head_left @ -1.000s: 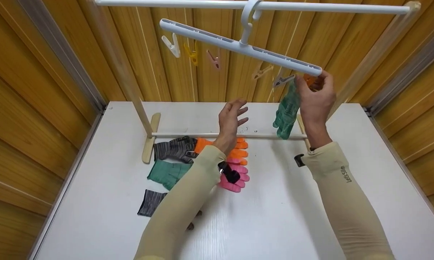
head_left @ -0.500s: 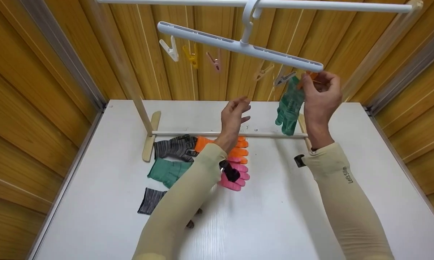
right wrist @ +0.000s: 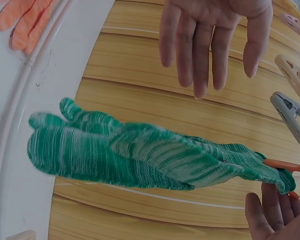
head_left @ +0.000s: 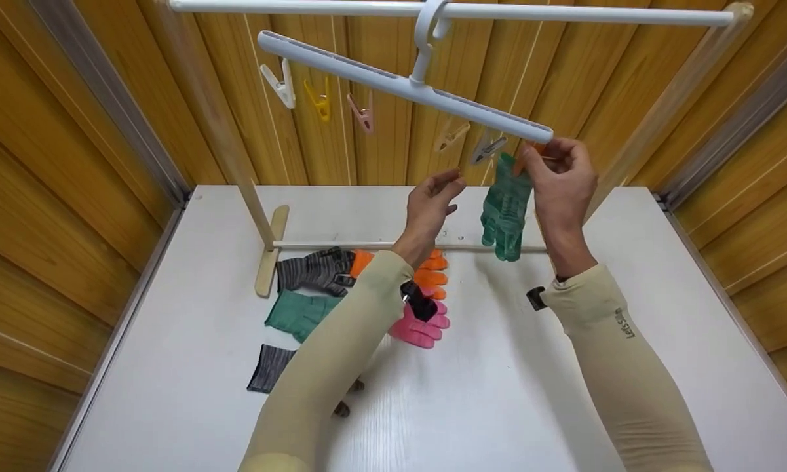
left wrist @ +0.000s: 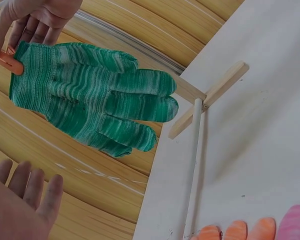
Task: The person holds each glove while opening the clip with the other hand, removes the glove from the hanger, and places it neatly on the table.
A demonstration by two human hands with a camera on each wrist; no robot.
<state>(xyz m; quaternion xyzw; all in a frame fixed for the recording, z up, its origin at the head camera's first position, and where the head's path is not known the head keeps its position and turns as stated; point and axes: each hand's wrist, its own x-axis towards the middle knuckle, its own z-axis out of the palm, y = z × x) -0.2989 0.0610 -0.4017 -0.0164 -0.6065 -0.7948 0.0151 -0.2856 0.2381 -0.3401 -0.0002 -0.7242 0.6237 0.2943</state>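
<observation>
My right hand [head_left: 567, 183] pinches an orange clothespin [left wrist: 9, 64] at the lower end of the tilted hanger [head_left: 406, 86]. The clothespin's jaws are on the cuff of a green-and-white striped knit glove [head_left: 508, 210], which hangs fingers down beneath it. In the right wrist view the glove [right wrist: 155, 155] appears edge-on, with the clothespin at its cuff. My left hand [head_left: 429, 206] is raised to the left of the glove, apart from it and holding nothing. Its fingers are relaxed in the right wrist view, where the left hand [right wrist: 215, 40] shows clearly.
Other clothespins, including a grey one [head_left: 488, 149] and a white one [head_left: 280, 85], dangle from the hanger on a white rod [head_left: 583, 13]. Several gloves lie on the white table [head_left: 472, 393], among them a pink one [head_left: 422, 326], partly behind my left arm.
The hanger, the green glove and my right hand have shifted left. My left hand has moved slightly right, nearer the glove. The glove now faces more toward the head camera.
</observation>
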